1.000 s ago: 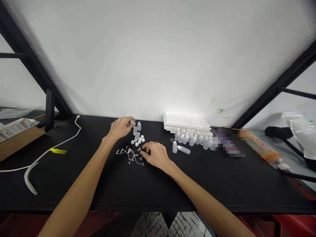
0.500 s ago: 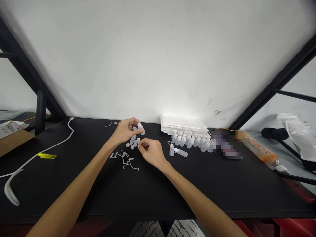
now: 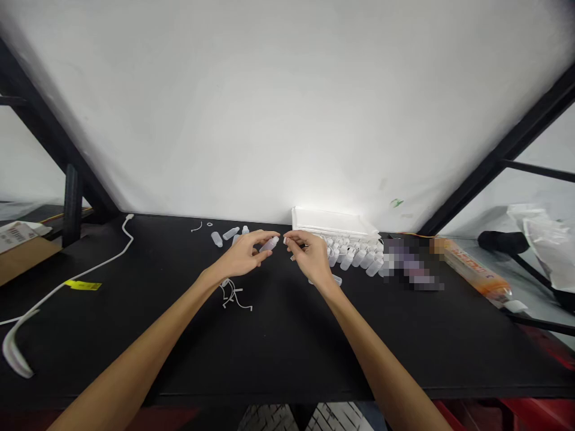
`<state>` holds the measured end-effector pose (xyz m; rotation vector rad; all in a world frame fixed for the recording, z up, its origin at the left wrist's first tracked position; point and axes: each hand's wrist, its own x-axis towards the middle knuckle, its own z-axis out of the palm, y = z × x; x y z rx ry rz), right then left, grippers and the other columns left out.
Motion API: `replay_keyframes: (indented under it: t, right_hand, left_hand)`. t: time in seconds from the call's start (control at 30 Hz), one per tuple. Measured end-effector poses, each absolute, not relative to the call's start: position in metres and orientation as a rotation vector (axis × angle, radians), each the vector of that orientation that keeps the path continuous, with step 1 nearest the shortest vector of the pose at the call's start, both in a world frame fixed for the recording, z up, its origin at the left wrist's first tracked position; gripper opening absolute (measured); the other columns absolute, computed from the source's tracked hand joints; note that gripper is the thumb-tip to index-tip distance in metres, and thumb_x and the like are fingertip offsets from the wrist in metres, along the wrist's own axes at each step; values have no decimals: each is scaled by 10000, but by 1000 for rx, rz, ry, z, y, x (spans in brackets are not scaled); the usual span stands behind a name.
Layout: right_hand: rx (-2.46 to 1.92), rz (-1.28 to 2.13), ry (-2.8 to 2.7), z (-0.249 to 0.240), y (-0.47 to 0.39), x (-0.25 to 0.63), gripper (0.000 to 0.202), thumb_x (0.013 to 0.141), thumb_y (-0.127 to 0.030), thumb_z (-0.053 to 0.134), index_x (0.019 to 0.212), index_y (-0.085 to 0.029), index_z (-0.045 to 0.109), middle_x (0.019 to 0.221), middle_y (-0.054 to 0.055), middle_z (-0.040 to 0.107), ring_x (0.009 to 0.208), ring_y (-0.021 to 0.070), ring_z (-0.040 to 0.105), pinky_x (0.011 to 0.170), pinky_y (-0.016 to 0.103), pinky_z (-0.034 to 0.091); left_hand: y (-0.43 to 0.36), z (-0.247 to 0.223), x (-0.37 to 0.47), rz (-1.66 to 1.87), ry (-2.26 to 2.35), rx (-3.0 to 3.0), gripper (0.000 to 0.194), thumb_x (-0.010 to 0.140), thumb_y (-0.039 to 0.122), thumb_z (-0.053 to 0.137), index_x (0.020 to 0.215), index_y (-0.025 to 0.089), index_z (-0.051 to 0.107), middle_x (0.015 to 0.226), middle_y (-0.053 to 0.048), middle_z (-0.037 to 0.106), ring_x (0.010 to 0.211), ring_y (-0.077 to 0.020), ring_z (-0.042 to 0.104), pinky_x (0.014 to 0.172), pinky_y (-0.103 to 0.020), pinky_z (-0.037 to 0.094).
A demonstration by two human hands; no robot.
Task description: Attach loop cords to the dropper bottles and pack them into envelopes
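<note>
My left hand (image 3: 245, 254) grips a small translucent bottle (image 3: 269, 243) between thumb and fingers, its nozzle tilted up to the right. Just right of the nozzle, my right hand (image 3: 311, 251) pinches a small white cap (image 3: 286, 240); the two are a short gap apart. Behind my left hand lie several loose bottles (image 3: 217, 239). Thin white straps (image 3: 232, 293) are scattered in front of it. Rows of capped bottles (image 3: 359, 256) stand beyond my right hand, which partly hides them and another bottle (image 3: 336, 280) lying nearer.
A stack of white sheets (image 3: 335, 220) rests against the wall. On the left are a white cable (image 3: 81, 274) with a yellow tag (image 3: 85, 285) and a cardboard box (image 3: 29, 254). An orange bag (image 3: 476, 272) lies far right.
Both hands have moved right, the left with the bottle. My right hand has lifted away from the loose caps and now shows a white cap in its fingertips. More loose bottles are uncovered.
</note>
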<state>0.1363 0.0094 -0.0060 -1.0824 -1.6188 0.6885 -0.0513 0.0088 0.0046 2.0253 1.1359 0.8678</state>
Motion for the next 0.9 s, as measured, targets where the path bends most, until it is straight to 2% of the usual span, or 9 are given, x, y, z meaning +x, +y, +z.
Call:
replay_keyframes:
  t: [0.07,0.17,0.37,0.5,0.7,0.9]
  right_hand:
    - [-1071,672,-1657,-9,10,136,192,833,-267,554,900,-191,717,817,45,688,700,172,638,572,276,536]
    - [-1037,665,-1713,-11,10,135,214,857,-260,529,909,-196,727,836,53,674,705,174,637,567,282,535]
    - [-988,712,-1797,-11,9,136,284,873,-187,455,982,-182,718,879,63,617,661,140,610,529,260,526]
    - [-946,849,-1787,-9,9,138,286,889,-239,456,1013,-182,708,884,58,580,642,130,595,487,250,525]
    - [-893,952,-1805,-6,9,140,285,912,-329,463,1013,-180,683,832,33,572,626,117,585,475,230,499]
    - [-920,1096,-1744,-1,7,141,281,890,-384,487,924,-157,649,762,17,563,579,105,561,465,221,478]
  left_hand:
    - [8,4,-49,873,1125,2058,409,850,308,581,1246,207,579,1128,-100,613,1049,-249,590,673,-298,551]
    - [7,5,-48,869,1122,2075,379,844,281,594,1213,199,578,1075,-89,647,994,-224,616,752,-331,533]
    - [4,9,-47,904,1058,1983,482,823,291,619,1276,163,515,1019,-97,685,868,-194,650,700,-310,519]
    - [2,12,-46,902,992,1950,445,869,317,559,1277,145,520,925,-73,690,726,-148,624,668,-288,494]
    - [1,14,-45,936,978,1972,435,914,342,493,1287,123,541,708,-2,586,591,-108,480,555,-239,399]
    - [-1,15,-42,905,900,1781,565,918,363,517,1404,88,434,614,30,507,544,-92,429,475,-209,333]
